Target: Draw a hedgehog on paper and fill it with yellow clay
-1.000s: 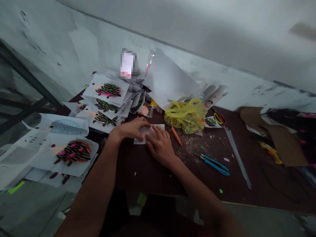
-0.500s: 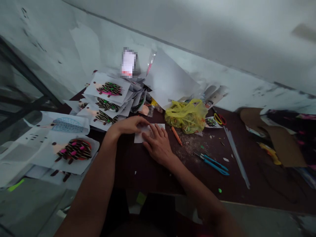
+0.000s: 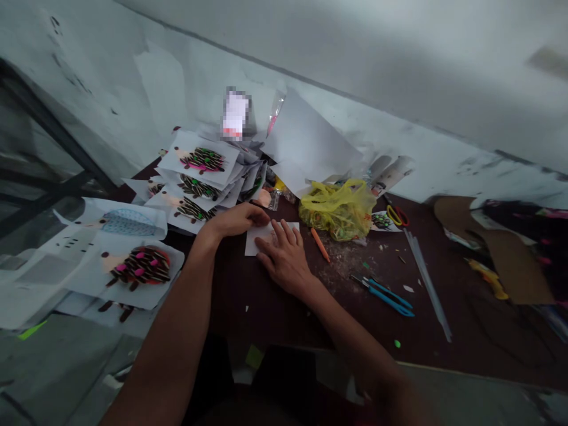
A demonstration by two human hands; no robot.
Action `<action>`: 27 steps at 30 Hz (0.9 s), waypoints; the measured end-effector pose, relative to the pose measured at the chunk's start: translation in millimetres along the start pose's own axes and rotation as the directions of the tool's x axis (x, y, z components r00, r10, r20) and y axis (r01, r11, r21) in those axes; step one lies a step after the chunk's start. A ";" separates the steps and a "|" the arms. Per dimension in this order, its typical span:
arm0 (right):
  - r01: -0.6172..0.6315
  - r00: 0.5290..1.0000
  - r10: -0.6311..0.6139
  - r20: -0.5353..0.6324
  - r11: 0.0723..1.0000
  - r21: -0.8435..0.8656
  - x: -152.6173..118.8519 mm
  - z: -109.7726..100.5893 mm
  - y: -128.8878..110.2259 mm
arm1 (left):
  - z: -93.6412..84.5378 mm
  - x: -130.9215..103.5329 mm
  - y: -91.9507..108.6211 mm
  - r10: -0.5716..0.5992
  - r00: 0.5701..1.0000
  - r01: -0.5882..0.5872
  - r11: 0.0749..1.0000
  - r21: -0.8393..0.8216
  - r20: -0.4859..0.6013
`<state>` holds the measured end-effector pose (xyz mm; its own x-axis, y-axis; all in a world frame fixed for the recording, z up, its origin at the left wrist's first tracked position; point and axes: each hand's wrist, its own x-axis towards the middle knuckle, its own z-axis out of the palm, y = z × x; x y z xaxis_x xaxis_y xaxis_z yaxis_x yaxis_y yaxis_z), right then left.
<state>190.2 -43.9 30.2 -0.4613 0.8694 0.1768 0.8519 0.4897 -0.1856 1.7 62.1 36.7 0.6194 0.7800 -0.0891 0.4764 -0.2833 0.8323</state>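
A small white paper lies on the dark table near its middle, with faint marks partly hidden by my fingers. My right hand rests flat on it, fingers spread and pointing away from me. At the paper's upper left edge is my left hand, its fingers curled over and bent toward the paper; whether they pinch anything is hidden. An orange marker lies just right of the paper. Behind it sits a yellow plastic bag with small things inside.
Stacked hedgehog pictures stand at the back left, with another hedgehog sheet nearer. Blue snips, red-yellow scissors, clear sticks, a yellow glue gun and cardboard lie to the right.
The whole view has shifted slightly, so things sit a little further right. The fingers of my left hand have drawn in slightly at the paper's edge; my right hand stays on the paper.
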 end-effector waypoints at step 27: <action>0.049 0.995 -0.046 -0.093 0.998 0.033 8.0 0.5 1.7 | 5.0 7.4 -18.5 0.054 0.998 -0.055 0.997 -0.057 -0.021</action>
<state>187.8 -36.0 30.8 -0.4751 0.8363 0.2739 0.8194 0.5339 -0.2089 0.6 70.4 17.9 0.6307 0.7753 -0.0323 0.4049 -0.2934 0.8660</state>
